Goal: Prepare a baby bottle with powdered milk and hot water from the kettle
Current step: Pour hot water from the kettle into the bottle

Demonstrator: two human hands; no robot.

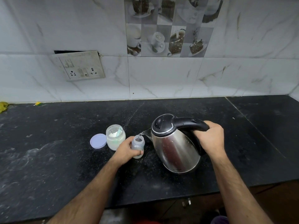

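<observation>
A small clear baby bottle stands open-topped on the black counter. My left hand grips its body from the left. My right hand grips the black handle of a steel kettle, which is tilted left with its spout over the bottle's mouth. A thin stream of water runs from the spout into the bottle. Left of the bottle stands an open jar of white milk powder with a pale green scoop inside.
The jar's lilac lid lies flat on the counter beside the jar. A wall socket plate sits on the tiled wall behind. A yellow cloth lies at the far left. The counter's front edge runs below my forearms.
</observation>
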